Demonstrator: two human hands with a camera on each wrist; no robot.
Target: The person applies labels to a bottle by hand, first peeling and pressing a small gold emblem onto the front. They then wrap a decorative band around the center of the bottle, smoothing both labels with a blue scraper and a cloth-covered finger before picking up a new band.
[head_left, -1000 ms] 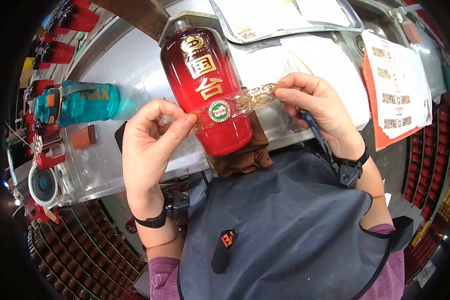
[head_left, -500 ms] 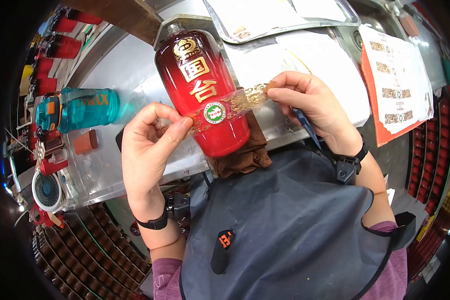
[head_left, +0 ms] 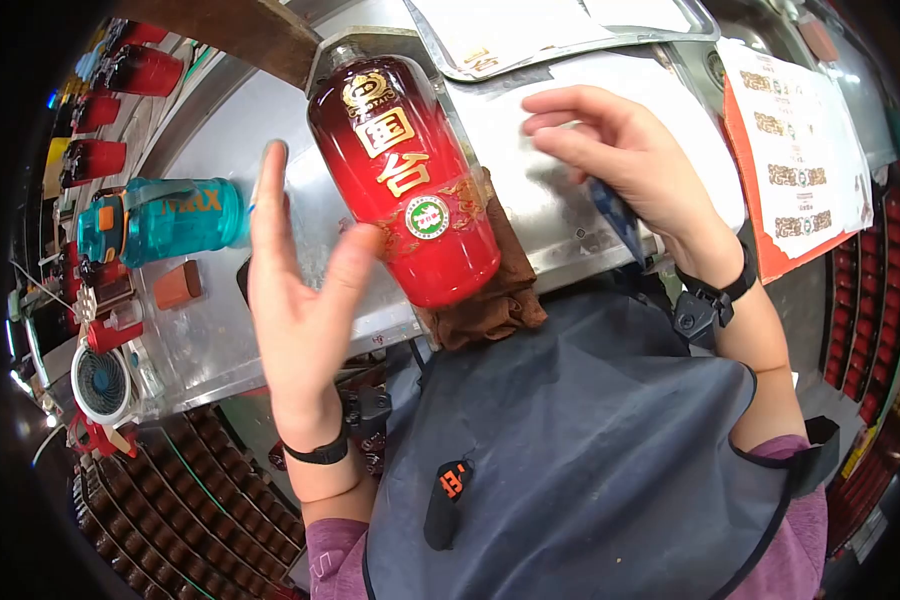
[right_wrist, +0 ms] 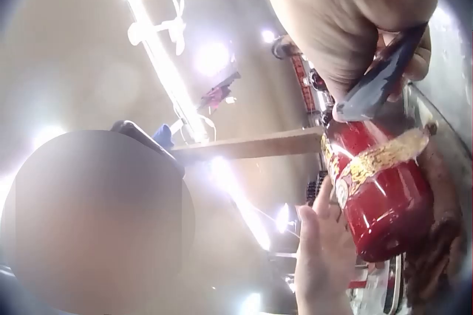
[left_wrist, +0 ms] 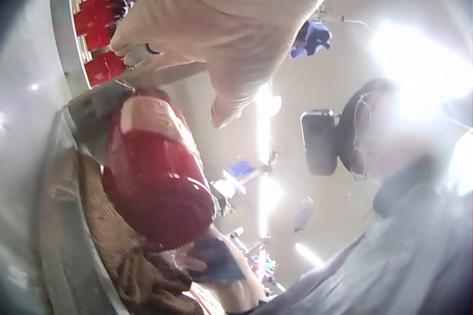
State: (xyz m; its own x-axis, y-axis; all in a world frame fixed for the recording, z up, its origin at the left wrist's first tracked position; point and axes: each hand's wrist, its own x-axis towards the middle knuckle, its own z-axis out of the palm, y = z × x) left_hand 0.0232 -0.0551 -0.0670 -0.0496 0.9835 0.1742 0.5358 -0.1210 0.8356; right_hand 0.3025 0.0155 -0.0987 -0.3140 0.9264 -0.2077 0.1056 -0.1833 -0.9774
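Observation:
A red glass bottle (head_left: 400,180) with gold characters lies on its back, its neck away from me. Across its lower part runs a clear decal strip (head_left: 428,217) with gold scrollwork and a round green-and-white seal. One end of the gold strip (right_wrist: 421,143) stands off the glass in the right wrist view. My left hand (head_left: 298,310) is beside the bottle, fingers extended, thumb tip near the strip's left end. To the bottle's right hovers my right hand (head_left: 625,150). Its lower fingers grip a flat blue scraper-like tool (right_wrist: 380,75), while thumb and forefinger are apart.
Under the bottle is a brown cloth (head_left: 505,310). A teal water bottle (head_left: 175,220) and a reddish-brown block (head_left: 178,287) lie left. Decal sheets (head_left: 795,150) on an orange backing sit right; a metal tray (head_left: 570,50) stands behind. A small fan (head_left: 102,383) is at far left.
Both hands have let go of the strip's ends, and the strip now lies against the bottle. The left hand has opened; the right has lifted slightly away, keeping the blue tool.

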